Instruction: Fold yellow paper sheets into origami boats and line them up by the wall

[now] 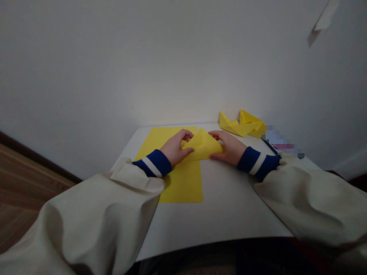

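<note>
Between my two hands is a folded piece of yellow paper (202, 147) with a peak at its top and a straight lower edge. My left hand (177, 147) grips its left end, thumb in front and fingers behind. At the opposite end, my right hand (229, 147) pinches it the same way. The fingertips behind the paper are partly hidden. Below and to the left lies a flat yellow sheet (183, 183), partly covered by my left hand and sleeve.
Folded yellow paper boats (243, 128) stand at the back right of the white table (229, 206). Beside them lies a dark-edged, blurred-out object (281, 143). A pale wall (172, 61) rises directly behind the table. Brown wood (23, 191) shows at the left.
</note>
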`<state>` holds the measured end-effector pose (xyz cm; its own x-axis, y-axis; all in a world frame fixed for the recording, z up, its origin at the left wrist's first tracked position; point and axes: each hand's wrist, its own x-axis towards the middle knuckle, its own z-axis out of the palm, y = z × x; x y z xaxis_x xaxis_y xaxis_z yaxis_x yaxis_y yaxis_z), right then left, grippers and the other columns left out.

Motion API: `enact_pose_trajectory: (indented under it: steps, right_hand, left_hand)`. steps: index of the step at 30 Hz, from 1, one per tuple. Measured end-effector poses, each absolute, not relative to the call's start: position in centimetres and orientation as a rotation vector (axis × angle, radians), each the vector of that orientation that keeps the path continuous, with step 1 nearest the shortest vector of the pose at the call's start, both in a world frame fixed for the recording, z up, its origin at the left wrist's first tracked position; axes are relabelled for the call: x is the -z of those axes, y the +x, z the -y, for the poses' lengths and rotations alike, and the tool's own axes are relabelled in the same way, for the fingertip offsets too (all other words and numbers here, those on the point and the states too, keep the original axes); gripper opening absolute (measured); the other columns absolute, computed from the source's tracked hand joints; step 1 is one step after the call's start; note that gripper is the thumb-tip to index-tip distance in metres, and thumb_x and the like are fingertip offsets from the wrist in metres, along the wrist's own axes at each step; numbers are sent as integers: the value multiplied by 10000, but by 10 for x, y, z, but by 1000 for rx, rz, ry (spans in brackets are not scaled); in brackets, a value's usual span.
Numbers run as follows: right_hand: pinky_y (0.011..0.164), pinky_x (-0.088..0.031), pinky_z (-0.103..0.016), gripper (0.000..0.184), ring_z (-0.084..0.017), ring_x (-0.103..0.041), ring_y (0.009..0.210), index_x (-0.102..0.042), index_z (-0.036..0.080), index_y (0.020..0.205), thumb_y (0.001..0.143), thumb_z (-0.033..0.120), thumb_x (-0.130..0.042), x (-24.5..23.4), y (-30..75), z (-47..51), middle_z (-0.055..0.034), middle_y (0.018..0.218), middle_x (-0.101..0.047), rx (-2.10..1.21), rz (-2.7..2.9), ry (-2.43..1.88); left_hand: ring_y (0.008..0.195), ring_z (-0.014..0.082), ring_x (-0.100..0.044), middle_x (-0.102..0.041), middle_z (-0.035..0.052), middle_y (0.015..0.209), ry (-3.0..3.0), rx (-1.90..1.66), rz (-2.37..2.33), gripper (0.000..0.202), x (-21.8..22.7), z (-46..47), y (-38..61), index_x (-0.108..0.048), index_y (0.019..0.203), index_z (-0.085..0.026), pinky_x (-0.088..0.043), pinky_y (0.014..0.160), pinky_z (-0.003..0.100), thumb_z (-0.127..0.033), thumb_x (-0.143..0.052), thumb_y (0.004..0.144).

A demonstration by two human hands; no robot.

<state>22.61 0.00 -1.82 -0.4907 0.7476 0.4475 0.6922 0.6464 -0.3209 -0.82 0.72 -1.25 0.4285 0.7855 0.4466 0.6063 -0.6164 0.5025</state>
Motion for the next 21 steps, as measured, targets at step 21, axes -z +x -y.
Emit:
enact_pose_trajectory:
  steps: [21]
  right_hand:
    - [819, -384, -389, 179, -248, -573, 933, -689, 216, 852, 705, 224, -588, 8, 245, 5, -71, 919, -677, 381, 2372, -1180]
  left_hand:
    - [815, 198, -569, -591, 68, 887, 2988, -225, -1156, 320, 4, 0, -14, -627, 1083, -213, -442, 724, 314, -369, -495, 837]
